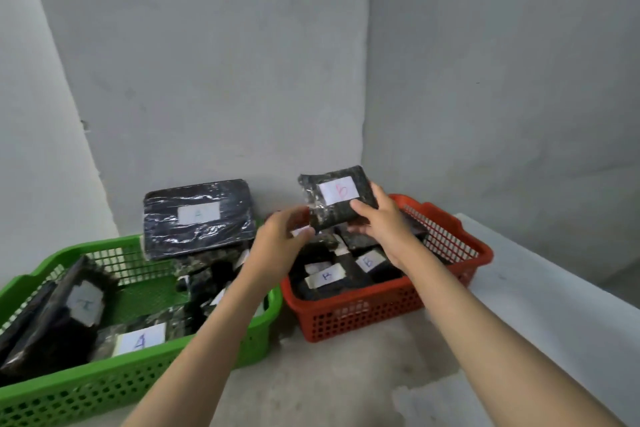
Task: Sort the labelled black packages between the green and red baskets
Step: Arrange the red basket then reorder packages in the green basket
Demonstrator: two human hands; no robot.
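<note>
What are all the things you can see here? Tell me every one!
Green basket: one, green, on the left.
Red basket: one, red, on the right.
Held package: one, black, white B label, above the red basket.
Big package: one, black, A label, resting on the green basket's far rim.
Other packages: several in each basket, black, white labels; exact count unclear.
Walls: grey, behind.
Left hand: one, touching the held package's lower left.
Right hand: one, gripping its right side.

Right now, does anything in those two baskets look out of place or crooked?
The big package marked A looks odd: it sits tilted on the back rim of the green basket, propped against the wall, not lying flat inside. The labels I can read match their baskets.
</note>
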